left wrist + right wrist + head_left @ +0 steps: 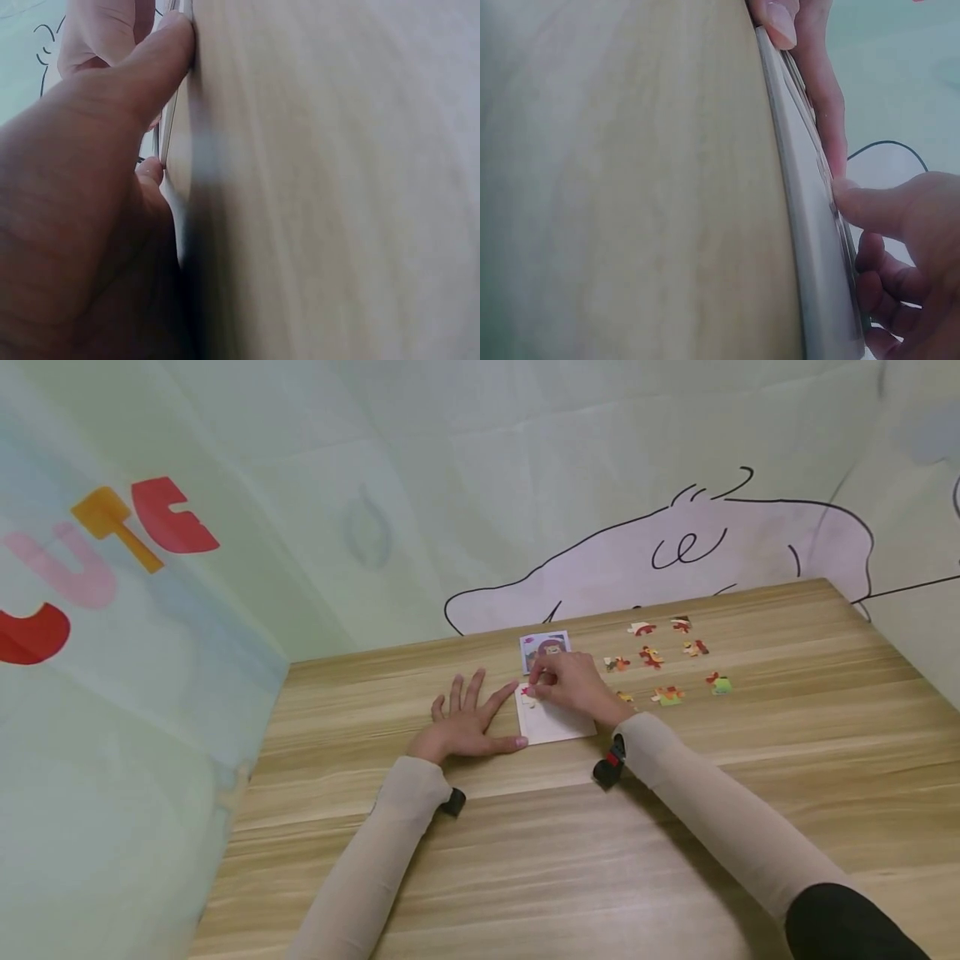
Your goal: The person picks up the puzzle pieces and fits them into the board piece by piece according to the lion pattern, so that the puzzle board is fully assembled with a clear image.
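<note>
Wall at left: a pale cloth (187,735) carries bright cartoon letters (108,522), seen beyond the wooden table (337,727).
Left hand: the left hand (467,727) lies spread wide on the tabletop, its thumb touching the near left corner of a white board (558,727), its index fingertip at the far left corner; it grips nothing.
Corner piece: a puzzle piece (529,702) with a pink mark rests in the board's far left corner, under the other hand's fingertips.
Picture card: a small card (545,643) lies just beyond the board, partly covered by a hand.
Right hand: the right hand (576,683) reaches over the board, fingers curled, thumb and index fingertip close together at the corner piece; from here I cannot tell whether they pinch it or only press.
At right: eight loose pieces (651,657) lie apart from one another on the table, one partly hidden behind the right wrist.
</note>
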`<state>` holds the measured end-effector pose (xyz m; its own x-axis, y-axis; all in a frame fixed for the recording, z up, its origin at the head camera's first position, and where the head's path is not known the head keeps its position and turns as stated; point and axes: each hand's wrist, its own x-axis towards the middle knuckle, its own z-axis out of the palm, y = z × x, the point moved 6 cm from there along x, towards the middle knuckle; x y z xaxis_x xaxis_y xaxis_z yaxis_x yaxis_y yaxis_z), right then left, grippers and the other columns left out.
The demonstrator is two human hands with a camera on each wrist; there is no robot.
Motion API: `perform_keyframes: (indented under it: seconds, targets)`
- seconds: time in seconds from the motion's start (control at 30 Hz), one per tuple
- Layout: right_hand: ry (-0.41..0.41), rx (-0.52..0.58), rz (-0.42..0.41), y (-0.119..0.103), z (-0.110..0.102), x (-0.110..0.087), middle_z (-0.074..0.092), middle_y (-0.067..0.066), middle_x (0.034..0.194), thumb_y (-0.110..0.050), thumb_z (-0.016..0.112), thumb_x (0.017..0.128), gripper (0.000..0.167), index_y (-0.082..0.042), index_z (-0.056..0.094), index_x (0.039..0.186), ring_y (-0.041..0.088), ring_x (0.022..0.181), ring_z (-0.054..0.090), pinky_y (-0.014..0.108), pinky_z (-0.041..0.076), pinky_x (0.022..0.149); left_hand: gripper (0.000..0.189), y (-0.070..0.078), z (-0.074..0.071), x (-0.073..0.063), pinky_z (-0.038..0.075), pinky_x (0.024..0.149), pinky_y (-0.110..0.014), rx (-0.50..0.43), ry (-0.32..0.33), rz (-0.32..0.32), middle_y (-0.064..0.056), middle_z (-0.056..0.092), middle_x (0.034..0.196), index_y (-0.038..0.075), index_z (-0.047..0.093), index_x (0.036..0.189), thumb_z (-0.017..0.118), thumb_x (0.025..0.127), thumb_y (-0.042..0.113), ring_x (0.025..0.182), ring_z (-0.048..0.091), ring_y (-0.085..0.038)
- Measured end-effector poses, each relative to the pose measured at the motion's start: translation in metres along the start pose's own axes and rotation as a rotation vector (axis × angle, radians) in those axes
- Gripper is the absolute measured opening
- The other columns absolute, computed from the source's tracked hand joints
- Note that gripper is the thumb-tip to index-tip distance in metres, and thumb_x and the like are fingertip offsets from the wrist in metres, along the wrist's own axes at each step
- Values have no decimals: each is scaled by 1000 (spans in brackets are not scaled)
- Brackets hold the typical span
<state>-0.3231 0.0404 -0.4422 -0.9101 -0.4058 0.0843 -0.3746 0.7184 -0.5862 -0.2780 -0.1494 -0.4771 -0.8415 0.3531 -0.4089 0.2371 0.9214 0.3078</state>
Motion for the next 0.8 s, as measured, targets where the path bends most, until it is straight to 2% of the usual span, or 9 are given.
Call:
perform_keyframes:
  seconds: [0.2, 0.47, 0.7, 0.8]
  targets:
    - [15, 103, 36, 8, -8, -3, 71, 7, 92, -24, 81, 98, 13, -12, 76, 101, 20, 82, 58, 29, 43, 72, 100, 1, 0, 1, -8, 127, -78, -4, 0, 1, -5, -29, 180, 55, -2, 168, 57, 92, 82, 164, -29, -45]
    - [52, 106, 103, 30, -42, -8, 69, 10, 98, -23, 73, 103, 16, -9, 74, 110, 25, 88, 58, 33, 45, 73, 101, 1, 0, 1, -10, 127, -78, -13, -2, -2, -5, -29, 180, 55, -3, 168, 59, 92, 80, 165, -30, -43]
    - [119, 109, 108, 57, -70, -12, 69, 16, 103, -24, 69, 105, 20, -6, 74, 113, 26, 90, 57, 33, 44, 73, 102, 0, 0, 2, -8, 126, -79, 4, 21, 10, -6, -27, 180, 54, -2, 169, 58, 91, 81, 165, -27, -45]
    - [121, 113, 116, 68, -78, -15, 70, 17, 105, -25, 69, 106, 24, -5, 73, 117, 26, 87, 59, 32, 46, 70, 102, -1, 1, 1, -7, 127, -78, 9, 16, 5, -6, -27, 180, 55, -3, 169, 58, 91, 82, 165, -27, -45]
